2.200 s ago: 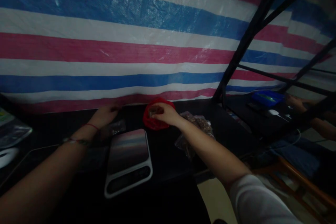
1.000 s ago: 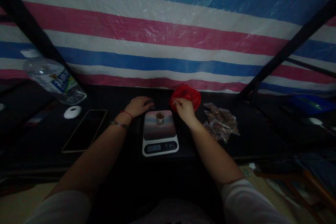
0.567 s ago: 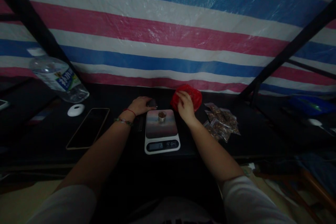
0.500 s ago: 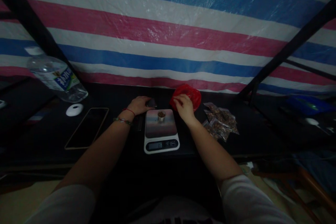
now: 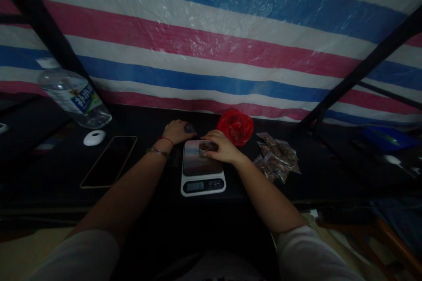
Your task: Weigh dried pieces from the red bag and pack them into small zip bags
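Note:
A white kitchen scale (image 5: 203,186) with a shiny platform lies in front of me. On the platform stands a small cup (image 5: 202,151) with brown bits in it. My right hand (image 5: 222,147) has its thumb and fingers closed around the cup's rim and partly covers it. Behind the scale's left corner, my left hand (image 5: 178,132) pinches a small clear plastic bag (image 5: 189,128), of which only part shows. An open red plastic bag (image 5: 242,128) sits just beyond my right hand; its contents are too dark to make out.
Several small clear bags of brown bits (image 5: 278,156) are piled to the right. On the left are a phone (image 5: 110,162), a white oval case (image 5: 94,137) and a large plastic bottle (image 5: 77,96). A striped sheet (image 5: 211,52) hangs behind the black table.
My right hand has moved left and toward me, from the red bag to the cup on the scale, and its fingers have closed on it. My left hand has barely moved.

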Available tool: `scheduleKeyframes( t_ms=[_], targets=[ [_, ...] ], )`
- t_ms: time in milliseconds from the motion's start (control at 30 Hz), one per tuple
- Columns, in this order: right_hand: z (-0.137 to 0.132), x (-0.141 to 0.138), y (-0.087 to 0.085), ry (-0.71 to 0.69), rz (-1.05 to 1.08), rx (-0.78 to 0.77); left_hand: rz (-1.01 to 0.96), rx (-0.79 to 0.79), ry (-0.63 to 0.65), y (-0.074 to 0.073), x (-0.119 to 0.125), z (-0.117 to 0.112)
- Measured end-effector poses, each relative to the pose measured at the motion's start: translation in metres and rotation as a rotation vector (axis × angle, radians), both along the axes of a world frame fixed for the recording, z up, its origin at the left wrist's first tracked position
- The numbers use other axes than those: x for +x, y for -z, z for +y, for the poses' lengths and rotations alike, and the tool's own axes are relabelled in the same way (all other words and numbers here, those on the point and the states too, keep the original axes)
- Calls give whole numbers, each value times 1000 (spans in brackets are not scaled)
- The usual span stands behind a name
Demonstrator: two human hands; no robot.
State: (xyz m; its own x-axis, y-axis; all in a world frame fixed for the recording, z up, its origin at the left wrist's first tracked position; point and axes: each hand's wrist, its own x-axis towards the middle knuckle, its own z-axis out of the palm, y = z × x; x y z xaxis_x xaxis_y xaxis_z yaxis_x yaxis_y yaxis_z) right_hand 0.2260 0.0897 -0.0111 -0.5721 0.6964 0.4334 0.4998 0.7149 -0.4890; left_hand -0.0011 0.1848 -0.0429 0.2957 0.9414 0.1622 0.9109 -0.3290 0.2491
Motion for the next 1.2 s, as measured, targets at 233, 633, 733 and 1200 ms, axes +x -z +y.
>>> scheduleKeyframes(
  t_ms=[233,633,733,1200],
  targets=[
    [3,-3,9,42,0,12,-15,42,0,2,-1,-1],
    [20,-9,6,225,691,-252,-470,281,195,-33,-11,-27],
    [31,-16,-1,173,812,-324,-520,312,237,-35,-3,-35],
    [54,-30,-70,16,243,-41,-828,159,185,-31,13,-44]
  ],
)
